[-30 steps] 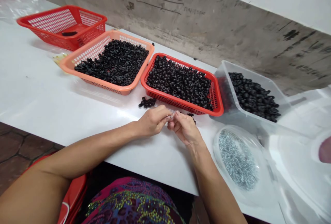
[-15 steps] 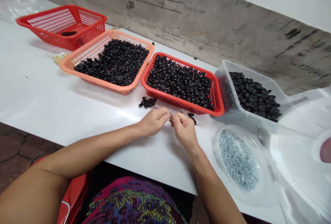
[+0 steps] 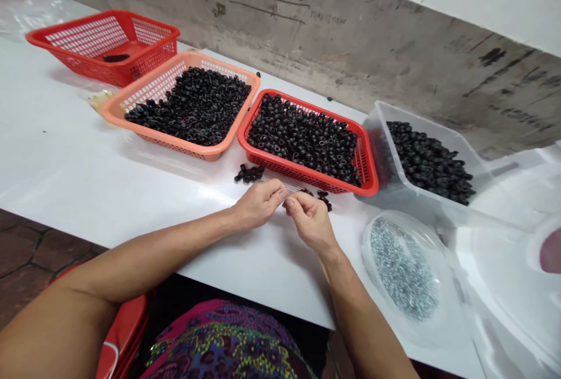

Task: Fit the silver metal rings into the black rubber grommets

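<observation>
Left hand (image 3: 258, 205) pinches a thin clear rod (image 3: 284, 186) fingertip-tight; right hand (image 3: 310, 221) has narrowly closed fingers at its end. Both lie just below the red basket (image 3: 263, 162), with loose black beads (image 3: 249, 174) alongside.

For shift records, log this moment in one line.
left hand: pinching thin clear strand | right hand: touching it | beside: black rings, red mesh basket

- 3 mesh bskts on the surface (image 3: 56, 151), L to R: 1st bskt (image 3: 87, 20), 2nd bskt (image 3: 114, 111), 3rd bskt (image 3: 370, 163), each just beside the next
- beads (image 3: 302, 139) fill 2nd & 3rd
- clear tub (image 3: 416, 119) just R of 3rd, beads inside
- small bead pile (image 3: 249, 174) on surface, just before 3rd
- L hand (image 3: 258, 205) & R hand (image 3: 310, 221) before 3rd, close together
- round clear dish (image 3: 401, 268) R of R hand, before tub, small metal rings (image 3: 403, 268) inside
- concrete wall (image 3: 307, 58) behind all
</observation>
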Action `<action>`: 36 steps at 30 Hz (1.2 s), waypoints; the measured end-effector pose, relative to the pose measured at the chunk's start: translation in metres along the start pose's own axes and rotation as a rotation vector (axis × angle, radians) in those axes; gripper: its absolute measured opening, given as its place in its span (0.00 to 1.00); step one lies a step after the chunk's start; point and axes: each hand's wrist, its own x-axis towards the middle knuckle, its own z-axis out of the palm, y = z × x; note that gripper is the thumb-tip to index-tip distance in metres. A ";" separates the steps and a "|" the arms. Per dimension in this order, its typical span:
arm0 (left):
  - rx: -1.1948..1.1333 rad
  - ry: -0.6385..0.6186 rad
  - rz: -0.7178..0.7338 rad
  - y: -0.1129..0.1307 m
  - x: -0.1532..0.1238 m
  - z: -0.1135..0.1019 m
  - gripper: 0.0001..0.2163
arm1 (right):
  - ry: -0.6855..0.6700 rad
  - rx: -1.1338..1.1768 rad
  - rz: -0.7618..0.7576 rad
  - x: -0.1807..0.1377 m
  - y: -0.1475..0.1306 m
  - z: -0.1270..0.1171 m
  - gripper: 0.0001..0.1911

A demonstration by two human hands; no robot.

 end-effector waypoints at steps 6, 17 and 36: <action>-0.385 -0.159 -0.315 0.003 0.004 -0.003 0.16 | 0.006 -0.104 -0.077 0.000 0.003 -0.003 0.13; -0.372 -0.154 -0.307 0.011 0.003 -0.005 0.14 | -0.009 0.157 0.019 0.001 0.011 -0.002 0.21; 1.006 0.301 0.990 -0.014 0.003 0.005 0.11 | -0.078 0.488 0.369 0.007 0.019 0.007 0.32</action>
